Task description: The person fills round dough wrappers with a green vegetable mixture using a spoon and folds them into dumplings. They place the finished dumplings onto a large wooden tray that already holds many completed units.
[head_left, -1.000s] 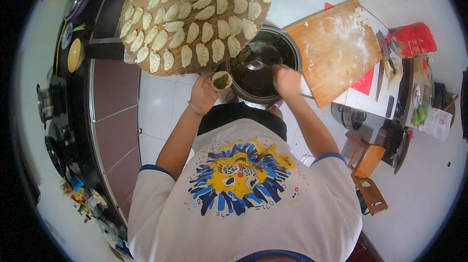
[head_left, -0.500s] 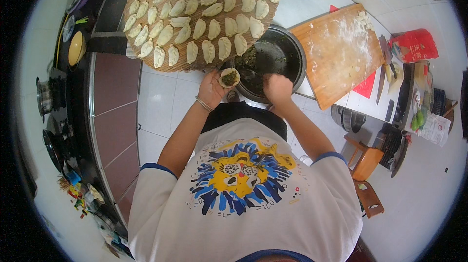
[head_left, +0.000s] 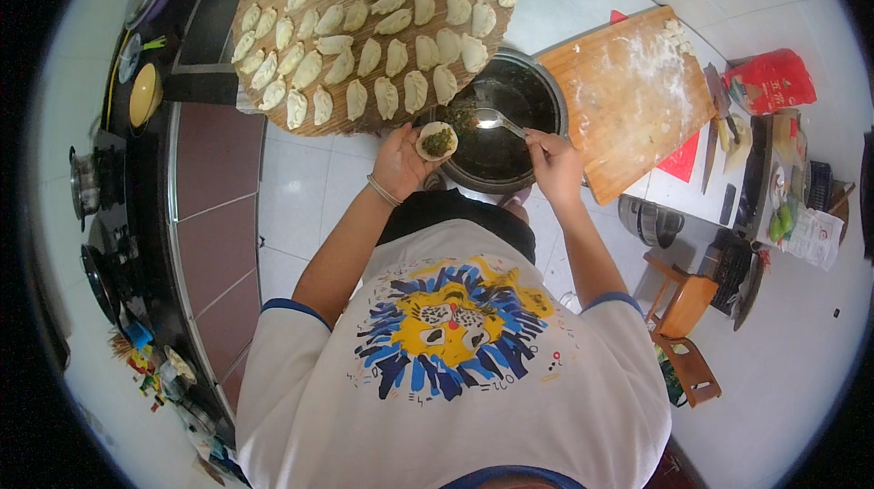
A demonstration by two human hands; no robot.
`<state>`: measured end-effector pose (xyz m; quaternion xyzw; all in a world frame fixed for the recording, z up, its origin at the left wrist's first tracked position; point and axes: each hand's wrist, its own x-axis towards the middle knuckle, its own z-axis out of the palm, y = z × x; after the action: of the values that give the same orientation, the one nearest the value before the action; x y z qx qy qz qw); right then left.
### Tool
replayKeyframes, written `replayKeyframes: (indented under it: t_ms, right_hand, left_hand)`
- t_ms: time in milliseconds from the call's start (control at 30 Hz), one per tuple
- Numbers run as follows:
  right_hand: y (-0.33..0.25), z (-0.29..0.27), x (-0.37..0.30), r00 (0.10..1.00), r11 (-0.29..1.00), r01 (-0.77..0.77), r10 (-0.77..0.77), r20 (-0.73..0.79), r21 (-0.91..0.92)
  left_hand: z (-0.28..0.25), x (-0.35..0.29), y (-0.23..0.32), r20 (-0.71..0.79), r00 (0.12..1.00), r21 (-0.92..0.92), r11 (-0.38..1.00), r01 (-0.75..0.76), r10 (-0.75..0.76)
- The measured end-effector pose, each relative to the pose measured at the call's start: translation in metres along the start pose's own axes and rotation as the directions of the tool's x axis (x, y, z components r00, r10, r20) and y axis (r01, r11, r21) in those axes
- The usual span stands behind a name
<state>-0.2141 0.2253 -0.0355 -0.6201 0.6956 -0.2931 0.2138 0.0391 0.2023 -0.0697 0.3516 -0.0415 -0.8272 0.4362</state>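
On the fingers of my left hand (head_left: pixel 398 161) rests a round dumpling wrapper (head_left: pixel 424 148) with a mound of dark green filling (head_left: pixel 439 141) on it. My right hand (head_left: pixel 556 161) grips the handle of a metal spoon (head_left: pixel 492 118), whose bowl is over the dark pot (head_left: pixel 548 88), right of the wrapper. More chopped green filling (head_left: pixel 460 115) lies at the pot's left side. Just beyond my left hand, a round wooden board (head_left: pixel 355 26) carries many shaped dumplings (head_left: pixel 387 98) in rows. The board overhangs part of the pot's rim.
To the right, a floury wooden cutting board (head_left: pixel 619 116) lies on a white table, with a knife (head_left: pixel 711 157) and a red bag (head_left: pixel 772 81) past it. A dark counter at left holds a yellow bowl (head_left: pixel 144 93) and a steel pot (head_left: pixel 84 184). A wooden chair (head_left: pixel 685 307) stands lower right.
My right hand has drawn back to the right and the spoon has come up into view above the pot. The filling mound on the wrapper looks larger.
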Motion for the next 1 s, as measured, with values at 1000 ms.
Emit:
replayKeyframes:
  t_ms: [1000]
  right_hand:
    - [0.016, -0.014, -0.012, 0.995, 0.885, 0.090, -0.097, -0.007, 0.457]
  left_hand:
    - [0.036, -0.002, 0.004, 0.136, 0.978, -0.056, 0.984, 0.169, -0.161]
